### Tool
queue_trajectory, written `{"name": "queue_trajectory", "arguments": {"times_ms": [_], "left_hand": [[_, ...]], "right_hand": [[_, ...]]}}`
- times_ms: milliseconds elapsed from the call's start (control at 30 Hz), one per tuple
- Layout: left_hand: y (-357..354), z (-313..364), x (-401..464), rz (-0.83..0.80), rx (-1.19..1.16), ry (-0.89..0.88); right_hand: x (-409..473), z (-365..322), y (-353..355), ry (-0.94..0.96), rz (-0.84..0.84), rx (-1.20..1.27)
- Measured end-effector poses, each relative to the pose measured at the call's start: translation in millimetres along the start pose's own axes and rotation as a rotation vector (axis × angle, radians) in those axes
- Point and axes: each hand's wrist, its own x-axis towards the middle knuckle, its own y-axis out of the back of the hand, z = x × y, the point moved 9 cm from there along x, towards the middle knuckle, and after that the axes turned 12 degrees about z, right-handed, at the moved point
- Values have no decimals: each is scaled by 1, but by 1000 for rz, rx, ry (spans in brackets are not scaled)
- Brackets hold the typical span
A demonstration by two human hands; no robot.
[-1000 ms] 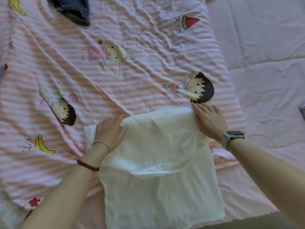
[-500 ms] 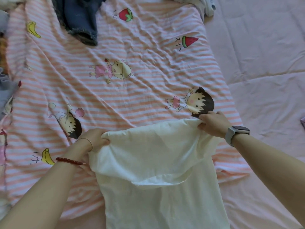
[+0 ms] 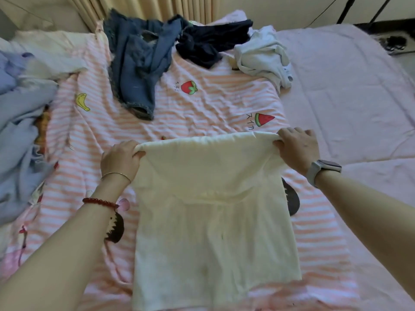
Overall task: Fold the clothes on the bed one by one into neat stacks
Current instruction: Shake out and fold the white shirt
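We hold the cream shirt [image 3: 211, 216], soft and rectangular, by its folded upper edge: our left hand [image 3: 120, 159] grips the 9 o'clock corner, our right hand [image 3: 297, 148] the 3 o'clock corner. It hangs over the striped sheet [image 3: 202, 108]. At 12 o'clock lie frayed denim jeans [image 3: 137, 70].

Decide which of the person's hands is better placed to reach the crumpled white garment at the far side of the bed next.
Right. The right hand grips the cream shirt corner on the same side as the crumpled white garment; the left hand would have to cross over.
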Motion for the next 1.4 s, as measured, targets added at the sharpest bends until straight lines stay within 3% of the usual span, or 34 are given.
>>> {"name": "queue_trajectory", "arguments": {"times_ms": [167, 467, 633, 900, 1000, 1067, 1133, 1267, 1400], "left_hand": [[20, 6, -36, 121, -96, -220], [19, -8, -182, 116, -112, -448], [7, -15, -254, 69, -63, -474], [-9, -27, -310, -128, -2, -384], [-15, -33, -318, -262, -6, -276], [-15, -37, -316, -276, -67, -169], [-16, -45, -309, -259, -139, 30], [-25, -68, -306, -156, -277, 594], [-44, -82, -313, -195, -214, 759]], "right_hand": [[-33, -6, 17, 79, 117, 80], [-169, -10, 27, 237, 72, 94], [-236, -8, 18, 343, 3, 38], [-303, -2, -11, 244, -204, -4], [-322, -1, -20, 206, -321, -12], [-326, -5, -18, 181, -306, 22], [-320, -10, -12, 125, -246, 61], [-306, -47, -6, 121, -114, 138], [-305, -76, -31, 125, -261, 204]]}}
